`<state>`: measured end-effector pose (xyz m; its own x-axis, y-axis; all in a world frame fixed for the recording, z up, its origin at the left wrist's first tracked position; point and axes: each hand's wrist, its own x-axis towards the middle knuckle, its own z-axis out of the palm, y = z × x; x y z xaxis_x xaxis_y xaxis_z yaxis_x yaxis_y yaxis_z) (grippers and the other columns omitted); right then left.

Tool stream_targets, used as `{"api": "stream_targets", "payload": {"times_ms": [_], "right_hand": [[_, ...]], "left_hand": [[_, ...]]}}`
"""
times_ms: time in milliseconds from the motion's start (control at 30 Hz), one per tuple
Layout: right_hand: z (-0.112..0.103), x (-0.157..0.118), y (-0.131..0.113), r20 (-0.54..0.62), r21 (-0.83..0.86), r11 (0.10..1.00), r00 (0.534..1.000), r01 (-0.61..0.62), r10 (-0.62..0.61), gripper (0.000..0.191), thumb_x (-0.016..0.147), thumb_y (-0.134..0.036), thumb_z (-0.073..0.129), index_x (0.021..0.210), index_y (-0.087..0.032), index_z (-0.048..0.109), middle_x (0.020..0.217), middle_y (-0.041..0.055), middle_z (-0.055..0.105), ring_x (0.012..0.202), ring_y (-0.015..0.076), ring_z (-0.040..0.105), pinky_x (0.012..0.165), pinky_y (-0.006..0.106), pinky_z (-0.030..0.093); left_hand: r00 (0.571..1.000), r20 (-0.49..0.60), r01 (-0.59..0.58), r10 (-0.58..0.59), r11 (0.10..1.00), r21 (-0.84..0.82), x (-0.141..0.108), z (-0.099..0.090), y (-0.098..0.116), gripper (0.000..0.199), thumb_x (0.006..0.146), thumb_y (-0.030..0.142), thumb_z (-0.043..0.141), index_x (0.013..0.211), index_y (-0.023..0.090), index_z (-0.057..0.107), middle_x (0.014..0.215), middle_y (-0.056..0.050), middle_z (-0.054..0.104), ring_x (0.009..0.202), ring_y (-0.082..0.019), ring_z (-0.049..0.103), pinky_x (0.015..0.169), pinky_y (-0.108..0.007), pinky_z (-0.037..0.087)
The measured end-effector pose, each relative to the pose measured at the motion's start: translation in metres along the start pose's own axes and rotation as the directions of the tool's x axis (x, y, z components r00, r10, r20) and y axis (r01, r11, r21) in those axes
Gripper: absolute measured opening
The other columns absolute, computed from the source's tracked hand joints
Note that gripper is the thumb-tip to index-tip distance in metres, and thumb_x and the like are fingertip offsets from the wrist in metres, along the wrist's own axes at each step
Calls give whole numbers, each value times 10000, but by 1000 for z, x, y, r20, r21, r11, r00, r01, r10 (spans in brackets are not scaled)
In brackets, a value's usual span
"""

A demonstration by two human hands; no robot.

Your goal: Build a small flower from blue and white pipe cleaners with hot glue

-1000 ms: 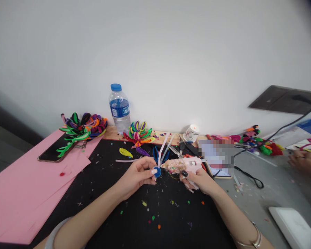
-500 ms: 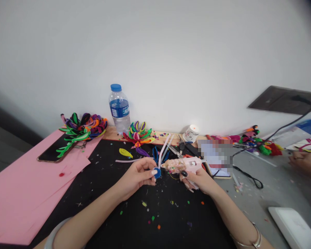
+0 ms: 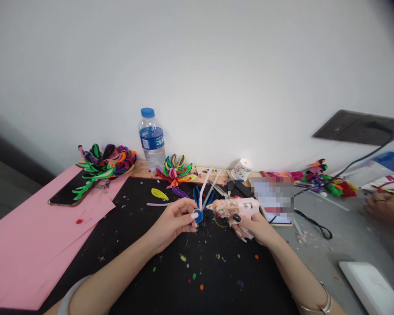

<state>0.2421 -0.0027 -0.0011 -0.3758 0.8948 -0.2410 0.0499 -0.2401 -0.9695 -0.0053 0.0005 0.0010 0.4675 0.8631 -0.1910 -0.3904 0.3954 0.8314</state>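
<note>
Between the thumb and fingers of my left hand (image 3: 180, 218) is a small round blue coil (image 3: 198, 215), which looks like wound pipe cleaner. My right hand (image 3: 249, 225) is wrapped round the handle of a pink hot glue gun (image 3: 238, 206). Its nozzle points left, close to the coil; I cannot tell whether they touch. Pale strips (image 3: 204, 188) stand up just behind the coil. Past my fingers lie blue loops (image 3: 197, 194), a purple loop (image 3: 180, 192) and a yellow loop (image 3: 159, 194) on the black mat (image 3: 170, 271).
A water bottle (image 3: 152, 142), a colourful pipe-cleaner flower (image 3: 174, 169) and a paper cup (image 3: 241, 169) line the wall. Pink sheets (image 3: 52, 236) and a phone (image 3: 64, 192) lie left. A cable (image 3: 357, 159) runs right, near another person's hand (image 3: 387, 208).
The glue gun's nozzle has shifted slightly up and right relative to the blue coil. Both hands keep their holds, and the other things stay in place.
</note>
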Motion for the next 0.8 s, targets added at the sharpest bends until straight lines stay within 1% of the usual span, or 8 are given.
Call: {"api": "stream_targets", "payload": {"times_ms": [100, 200, 467, 667, 800], "right_hand": [[1, 0, 0, 31, -53, 998, 999, -22, 23, 358, 716, -482, 608, 749, -135, 528, 445, -48, 490, 309, 36, 338, 314, 174, 298], [3, 0, -2, 33, -87, 995, 998, -47, 50, 357, 705, -483, 613, 751, -138, 532, 428, -53, 481, 310, 44, 348, 310, 175, 291], [1, 1, -1, 28, -76, 996, 998, -47, 50, 386, 700, -516, 602, 693, -137, 530, 425, -55, 472, 299, 34, 331, 308, 175, 298], [1, 1, 0, 30, -74, 996, 999, -41, 43, 367, 722, -498, 596, 709, -137, 528, 437, -45, 494, 305, 37, 352, 304, 168, 278], [0, 1, 1, 27, -76, 996, 998, -48, 50, 366, 727, -497, 591, 702, -138, 524, 430, -49, 488, 299, 38, 348, 310, 176, 288]], "left_hand": [[1000, -7, -4, 4, 1000, -5, 0, 0, 0, 150, 718, 193, 665, 846, 183, 588, 738, 38, 514, 581, -52, 543, 585, -194, 510], [1000, 2, -2, 2, 1000, -3, 0, 0, 0, 151, 716, 194, 667, 842, 178, 587, 723, 38, 519, 584, -58, 549, 583, -198, 512], [1000, -2, 4, -4, 1000, 1, 2, 2, 1, 138, 717, 198, 667, 825, 173, 583, 719, 40, 516, 583, -53, 547, 580, -191, 513], [1000, 1, 3, -3, 1000, 5, 0, 1, 0, 134, 725, 191, 660, 829, 172, 578, 727, 38, 510, 589, -51, 543, 588, -192, 516], [1000, 3, 4, -4, 1000, 5, 1, 1, 0, 131, 726, 190, 658, 827, 171, 577, 726, 38, 510, 590, -52, 540, 586, -192, 516]]}}
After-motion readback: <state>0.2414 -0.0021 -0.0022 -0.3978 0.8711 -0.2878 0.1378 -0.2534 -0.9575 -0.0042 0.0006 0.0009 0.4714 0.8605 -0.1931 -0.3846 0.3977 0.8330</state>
